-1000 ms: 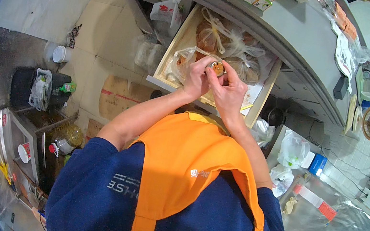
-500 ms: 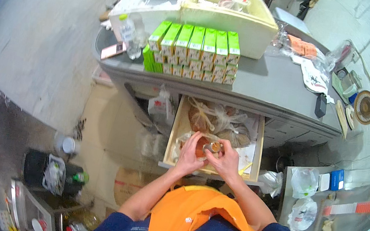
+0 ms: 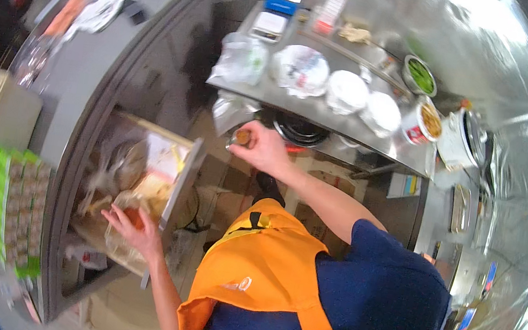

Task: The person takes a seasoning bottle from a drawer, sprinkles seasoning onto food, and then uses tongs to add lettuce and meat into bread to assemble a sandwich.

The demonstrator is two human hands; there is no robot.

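At the far left of the frame a cream box and stacked green-and-white cartons stand on a grey counter. Right of them, at centre left, a drawer is pulled out, with clear plastic bags lying inside. The left hand is over the drawer's lower part, fingers spread apart beside something orange-red; whether they touch it I cannot tell. Near the middle of the frame, well apart from the left hand, the right hand has its thumb and fingertips clamped on a small jar with orange-brown contents, clear of the drawer. Above it, a metal table bears white-covered bowls and, farther right, a tub of orange-brown food, near a white pot
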